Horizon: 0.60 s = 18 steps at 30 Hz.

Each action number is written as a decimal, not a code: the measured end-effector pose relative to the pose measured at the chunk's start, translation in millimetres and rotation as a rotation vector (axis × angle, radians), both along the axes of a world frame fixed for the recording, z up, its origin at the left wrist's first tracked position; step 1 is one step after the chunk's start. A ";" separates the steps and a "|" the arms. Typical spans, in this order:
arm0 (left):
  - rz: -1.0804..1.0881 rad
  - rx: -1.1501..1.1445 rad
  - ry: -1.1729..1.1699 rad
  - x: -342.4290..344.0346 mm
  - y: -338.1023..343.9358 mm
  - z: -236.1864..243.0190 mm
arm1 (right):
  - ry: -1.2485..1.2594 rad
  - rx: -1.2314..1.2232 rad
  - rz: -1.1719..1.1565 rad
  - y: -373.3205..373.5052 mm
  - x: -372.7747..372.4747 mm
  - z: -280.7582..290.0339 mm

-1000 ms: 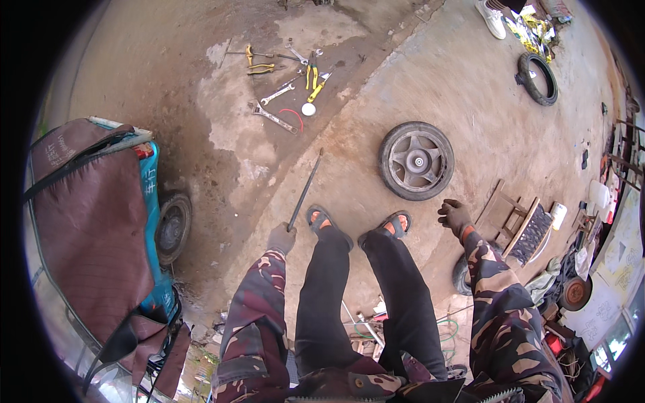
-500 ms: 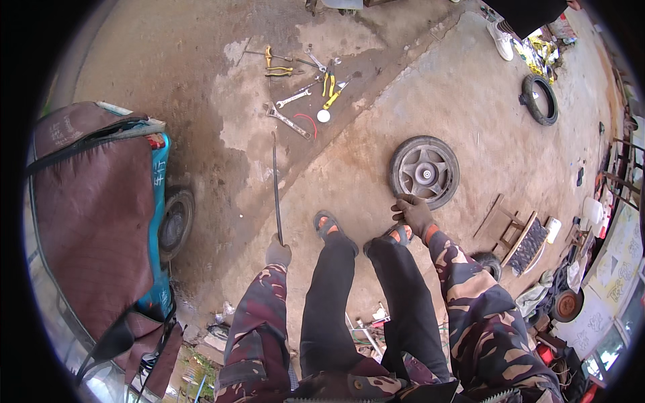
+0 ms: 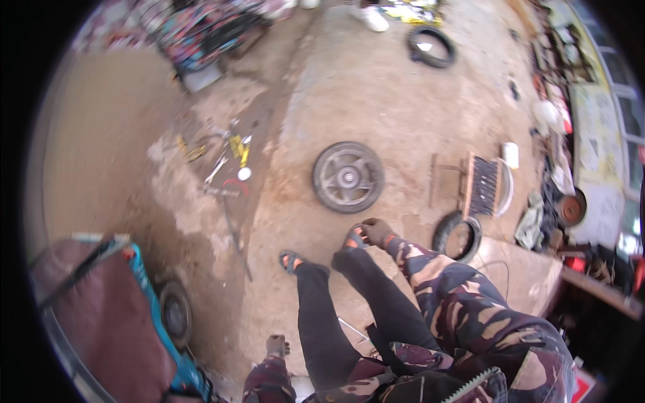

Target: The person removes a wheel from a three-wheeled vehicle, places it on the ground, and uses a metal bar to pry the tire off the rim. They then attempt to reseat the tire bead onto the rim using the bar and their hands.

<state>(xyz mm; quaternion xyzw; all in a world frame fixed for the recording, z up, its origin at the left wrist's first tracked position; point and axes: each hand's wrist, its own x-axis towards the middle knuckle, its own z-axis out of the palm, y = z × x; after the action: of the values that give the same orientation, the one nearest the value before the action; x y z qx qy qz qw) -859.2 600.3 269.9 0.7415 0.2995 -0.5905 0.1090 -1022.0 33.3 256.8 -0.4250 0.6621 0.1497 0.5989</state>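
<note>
My right hand (image 3: 378, 232), apparently in a dark glove, hangs over the ground beside my right foot. Its fingers are loosely bent and apart, with nothing visible in them. A spoked wheel with its tyre (image 3: 348, 177) lies flat just ahead of that hand, not touched by it. My left hand (image 3: 277, 346) hangs low beside my left leg, short fingers showing apart and no object in them. A long thin dark bar (image 3: 235, 236) lies on the ground ahead of my left hand, out of its reach.
Wrenches (image 3: 215, 170) and yellow-handled pliers (image 3: 236, 146) lie ahead left by a white round thing (image 3: 244, 174). A brown-covered vehicle (image 3: 101, 316) stands left. Loose tyres (image 3: 431, 48) and a low stool (image 3: 481, 186) lie right. Clutter lines the right wall.
My left hand has let go of the bar and drawn back toward me. The view has turned right, so the wheel and tools sit further left. The right hand still hangs by my foot.
</note>
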 end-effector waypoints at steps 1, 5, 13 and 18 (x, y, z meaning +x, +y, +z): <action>0.024 0.025 -0.037 2.4 -7.9 7.5 | -0.001 -0.016 -0.019 -7.2 -12.7 4.8; -0.049 0.050 -0.032 23.9 -43.3 39.8 | -0.002 -0.079 -0.140 -32.5 -52.3 13.7; -0.305 -0.083 -0.015 51.8 -160.3 78.4 | 0.047 -0.115 -0.474 -60.6 -181.6 32.9; -0.549 -0.151 -0.005 79.8 -214.9 64.9 | 0.317 -0.133 -0.782 20.4 -298.3 38.3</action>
<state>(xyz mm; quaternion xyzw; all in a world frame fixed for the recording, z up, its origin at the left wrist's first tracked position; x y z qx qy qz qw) -779.4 385.4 334.9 0.7860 0.0423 -0.6168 0.0007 -1320.2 53.8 295.1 -0.1513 0.8654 -0.0685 0.4728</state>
